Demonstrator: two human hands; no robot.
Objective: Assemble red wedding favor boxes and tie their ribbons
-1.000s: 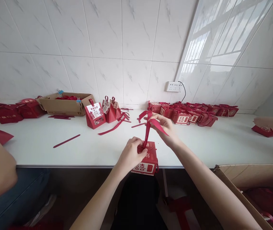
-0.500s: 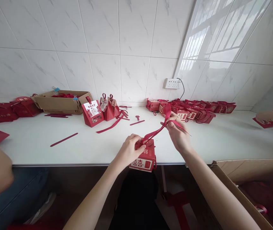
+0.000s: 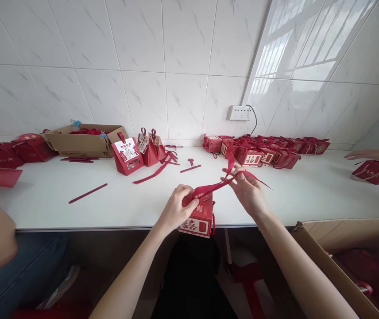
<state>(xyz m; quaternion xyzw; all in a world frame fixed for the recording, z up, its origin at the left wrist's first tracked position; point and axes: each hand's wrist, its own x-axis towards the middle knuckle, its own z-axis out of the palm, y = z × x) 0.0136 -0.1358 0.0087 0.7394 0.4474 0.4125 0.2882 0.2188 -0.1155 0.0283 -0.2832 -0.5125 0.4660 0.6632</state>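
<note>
A red gift box (image 3: pixel 195 226) with white printed panels sits at the table's front edge, jutting a little past it. My left hand (image 3: pixel 179 206) is closed at its top, thumb and fingers pinching a red ribbon (image 3: pixel 209 189) where it meets the box. From there the ribbon runs up and right to my right hand (image 3: pixel 246 188), held above the table. Thumb and index finger of that hand pinch the ribbon, while the other fingers are spread. One ribbon tail stands up above the fingers, and another hangs off to the right.
Finished-looking red boxes (image 3: pixel 252 155) crowd the back right. Triangular red boxes (image 3: pixel 128 159) and a cardboard carton (image 3: pixel 79 144) stand at back left. Loose ribbon strips (image 3: pixel 88 193) lie about. Another person's hand (image 3: pixel 375 155) is over a red box at right; an open carton (image 3: pixel 322 257) stands below.
My right hand has shifted slightly, its fingers more spread, and the ribbon between my hands hangs lower and wider. At the right, the other person's hand has lifted above its box.
</note>
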